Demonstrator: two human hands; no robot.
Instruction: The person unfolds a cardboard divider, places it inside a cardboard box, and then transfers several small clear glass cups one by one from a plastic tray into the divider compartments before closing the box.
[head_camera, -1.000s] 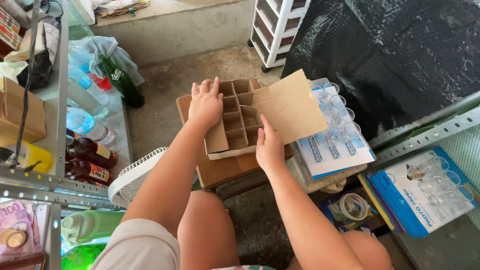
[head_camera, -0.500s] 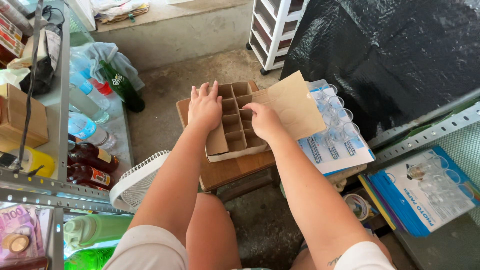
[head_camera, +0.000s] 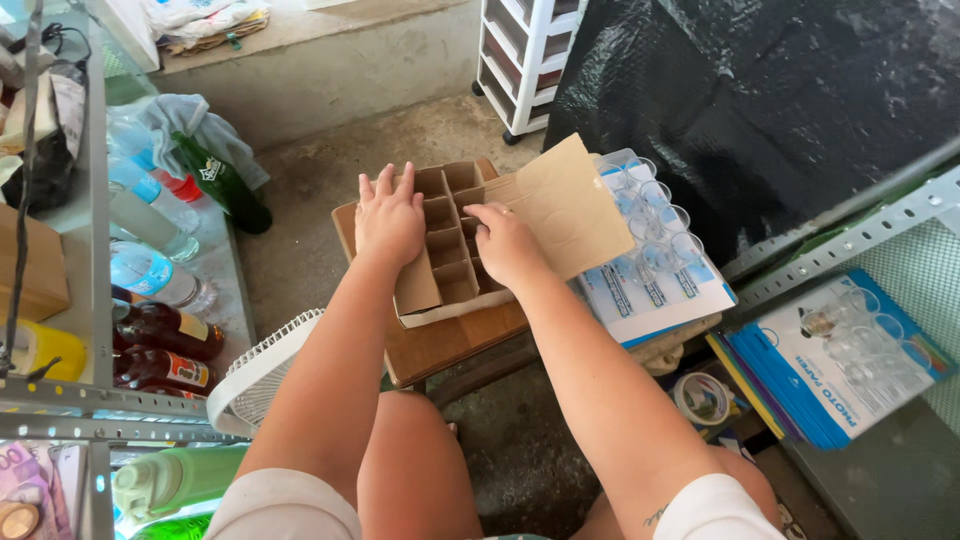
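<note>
A brown cardboard box (head_camera: 452, 262) with a grid of dividers sits on a small wooden stool (head_camera: 450, 345) in front of me. My left hand (head_camera: 388, 218) lies flat on the box's left flap, fingers spread. My right hand (head_camera: 505, 245) rests inside the divider cells at the box's right side, fingers curled onto the partitions. The box's lid flap (head_camera: 565, 205) stands open to the right. Beside the box lies a clear pack of small glasses (head_camera: 650, 240) on a blue and white card.
A metal shelf (head_camera: 95, 250) at left holds several bottles (head_camera: 160, 335). A white fan (head_camera: 265, 375) stands by my left knee. A green bottle (head_camera: 225, 185) leans on the floor. A white drawer unit (head_camera: 525, 55), black sheeting (head_camera: 760, 100) and another glasses pack (head_camera: 850, 345) lie right.
My right hand has moved from the box's near right edge up into the divider cells. My left hand has stayed on the left flap.
</note>
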